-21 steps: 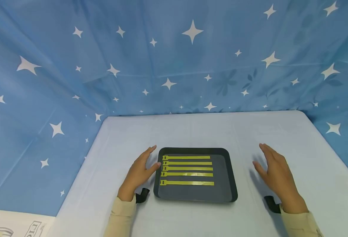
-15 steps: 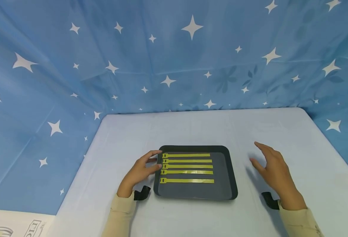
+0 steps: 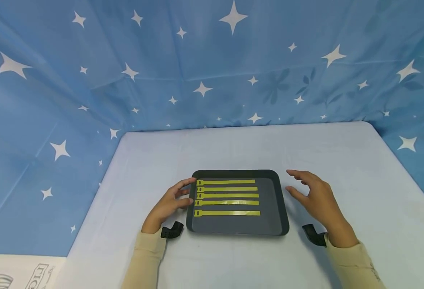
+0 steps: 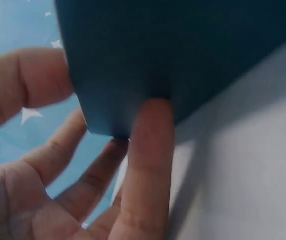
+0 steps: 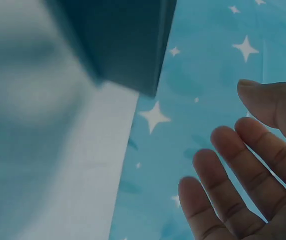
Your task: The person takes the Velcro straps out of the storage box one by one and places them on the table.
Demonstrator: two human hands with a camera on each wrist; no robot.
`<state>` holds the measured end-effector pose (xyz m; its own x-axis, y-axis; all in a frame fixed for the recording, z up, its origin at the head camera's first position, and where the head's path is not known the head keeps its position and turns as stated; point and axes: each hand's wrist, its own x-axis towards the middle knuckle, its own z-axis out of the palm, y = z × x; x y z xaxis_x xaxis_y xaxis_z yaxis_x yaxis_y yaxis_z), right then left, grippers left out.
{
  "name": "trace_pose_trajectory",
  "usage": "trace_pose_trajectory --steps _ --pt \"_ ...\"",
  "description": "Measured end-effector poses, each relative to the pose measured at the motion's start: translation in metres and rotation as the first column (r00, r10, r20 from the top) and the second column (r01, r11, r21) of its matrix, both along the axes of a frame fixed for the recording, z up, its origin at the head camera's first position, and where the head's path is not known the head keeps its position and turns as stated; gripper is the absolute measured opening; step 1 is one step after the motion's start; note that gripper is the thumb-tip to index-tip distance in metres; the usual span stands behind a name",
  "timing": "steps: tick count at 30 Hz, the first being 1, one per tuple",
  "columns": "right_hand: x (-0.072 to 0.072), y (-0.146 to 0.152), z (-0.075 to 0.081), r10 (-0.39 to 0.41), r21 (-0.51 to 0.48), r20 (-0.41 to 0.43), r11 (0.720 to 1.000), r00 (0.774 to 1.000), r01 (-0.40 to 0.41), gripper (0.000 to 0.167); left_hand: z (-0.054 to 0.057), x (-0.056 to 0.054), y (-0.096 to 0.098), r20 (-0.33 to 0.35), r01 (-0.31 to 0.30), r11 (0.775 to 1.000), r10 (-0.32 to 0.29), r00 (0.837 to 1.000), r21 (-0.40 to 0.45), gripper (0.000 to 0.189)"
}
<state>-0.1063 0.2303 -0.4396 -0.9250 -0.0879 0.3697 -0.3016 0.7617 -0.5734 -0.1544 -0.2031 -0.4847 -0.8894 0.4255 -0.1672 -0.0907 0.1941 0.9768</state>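
A dark grey rectangular tray rests on the white-covered table. Inside it, several yellow cable ties lie side by side, each with a slotted head at the left. My left hand grips the tray's left side, its thumb and index fingertip at the rim. In the left wrist view, fingers press against the tray's dark outer wall, and others reach its far corner. Off the tray's right side hovers my right hand, fingers spread and gently bent, holding nothing. The right wrist view shows the tray's corner apart from that hand.
The white table extends around the tray. A blue star-print curtain hangs behind and at both sides. Black wrist devices sit at both cuffs. A printed pale sheet shows at the lower left.
My left hand has closed from beside the tray onto its left rim. My right hand has moved left toward the tray's right side. The head view has tilted slightly.
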Motion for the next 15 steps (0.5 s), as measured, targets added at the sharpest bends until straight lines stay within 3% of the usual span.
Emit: trace_pose_trajectory --steps 11,15 --pt "-0.001 -0.033 0.008 0.11 -0.009 0.006 0.994 0.994 -0.11 0.038 -0.009 -0.004 -0.003 -0.035 0.015 1.0 -0.015 0.999 -0.008 0.072" --pt "-0.001 -0.044 0.009 0.164 -0.009 0.035 0.987 0.986 -0.163 0.034 -0.008 -0.005 -0.004 -0.016 0.023 1.0 -0.022 1.0 0.013 0.074"
